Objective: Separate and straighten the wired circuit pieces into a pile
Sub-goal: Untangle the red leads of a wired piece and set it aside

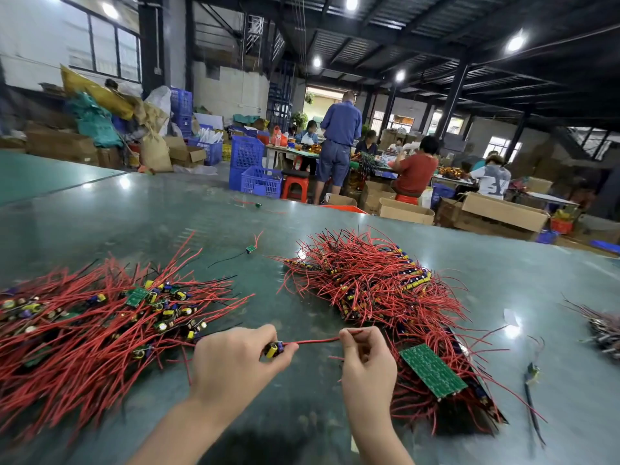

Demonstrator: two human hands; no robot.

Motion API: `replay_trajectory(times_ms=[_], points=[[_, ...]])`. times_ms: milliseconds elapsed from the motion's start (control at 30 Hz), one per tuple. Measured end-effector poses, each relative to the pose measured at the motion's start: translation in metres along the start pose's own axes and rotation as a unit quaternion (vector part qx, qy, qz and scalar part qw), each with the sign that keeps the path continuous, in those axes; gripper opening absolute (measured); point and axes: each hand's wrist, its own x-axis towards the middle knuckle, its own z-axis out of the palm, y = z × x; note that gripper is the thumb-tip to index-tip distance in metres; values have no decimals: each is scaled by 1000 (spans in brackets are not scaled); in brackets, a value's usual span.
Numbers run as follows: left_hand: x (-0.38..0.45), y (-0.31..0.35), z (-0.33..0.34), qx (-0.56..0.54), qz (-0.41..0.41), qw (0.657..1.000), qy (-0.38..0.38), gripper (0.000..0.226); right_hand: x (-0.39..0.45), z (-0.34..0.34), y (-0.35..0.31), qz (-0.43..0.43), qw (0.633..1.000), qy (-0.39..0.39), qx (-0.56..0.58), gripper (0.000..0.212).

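My left hand (pixel 235 357) grips a small circuit piece (pixel 273 349) with a yellow capacitor just above the green table. Its red wire (pixel 313 341) runs taut to the right, where my right hand (pixel 367 357) pinches the wire's end between thumb and forefinger. On the left lies a spread pile of circuit pieces (pixel 100 323) with red wires fanned out. To the right sits a denser tangled heap of wired pieces (pixel 365 283), and a green circuit board strip (pixel 432 370) lies at its near edge beside my right hand.
A single loose piece (pixel 250 249) lies on the green table (pixel 151 213) behind the piles, another farther back (pixel 257 205). A small bundle (pixel 604 330) sits at the right edge, a stray black-wired piece (pixel 532 370) near it. People work at tables in the background.
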Motion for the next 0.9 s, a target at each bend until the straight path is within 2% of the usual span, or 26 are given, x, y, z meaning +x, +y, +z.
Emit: replay_trajectory(times_ms=[67,200,267,333,433,500,567,700,833,900], points=[[2,-4,-2,-4,-22,1000,7,46,3,-2,-2,29,999,-21,25,20],[7,-11,-5,-9,-39,999,15,47,9,-4,2,175,976,-38,120,15],[7,-13,-5,-5,-38,999,12,48,10,-5,4,195,974,-54,106,14],[7,-16,-4,3,-29,1000,9,48,13,-8,3,174,980,-72,64,15],[11,-25,-6,17,-12,1000,5,48,20,-13,-2,68,991,-114,-30,21],[14,-34,-10,17,-10,1000,1,49,21,-15,-5,1,985,-142,-98,27],[14,-42,-13,13,-16,1000,-6,52,19,-15,-6,-23,978,-161,-128,30],[13,-45,-12,-2,-42,999,-17,50,16,-11,-7,-14,980,-165,-112,29],[11,-44,-9,-8,-50,999,-17,46,17,-13,-9,68,987,-145,-17,19],[10,-46,-7,0,-46,999,-19,47,17,-15,-9,71,986,-146,-27,19]])
